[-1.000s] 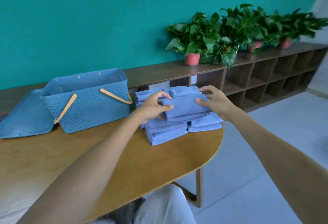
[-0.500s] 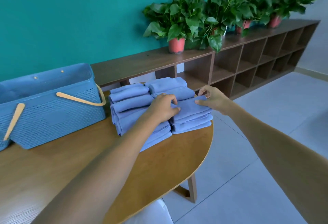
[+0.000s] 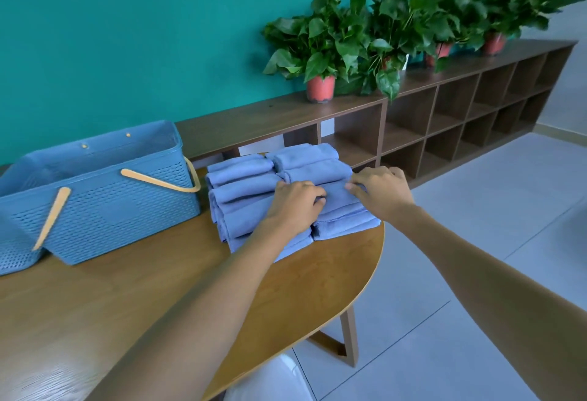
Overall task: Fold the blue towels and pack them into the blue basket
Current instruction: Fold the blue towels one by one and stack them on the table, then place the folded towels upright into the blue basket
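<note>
Several folded blue towels [image 3: 241, 178] lie in two piles at the right end of the wooden table [image 3: 133, 299]. My left hand [image 3: 293, 206] and my right hand [image 3: 379, 192] meet on the top folded towel [image 3: 336, 198] of the nearer right pile. The left fingers curl over its left end, and the right fingers and thumb pinch its right end. To the left of the piles stands the blue basket [image 3: 104, 206], which is open and has tan handles hanging down its side.
The basket's blue lid [image 3: 14, 254] leans against its left side. Behind the table runs a low brown shelf unit [image 3: 444, 114] with potted plants [image 3: 320, 51] on top. The rounded table edge is close to the towels on the right, with tiled floor [image 3: 476, 273] beyond.
The towel held between my hands has come down onto the right pile, and my hands have moved closer together on it. The view has swung, so the basket sits further left.
</note>
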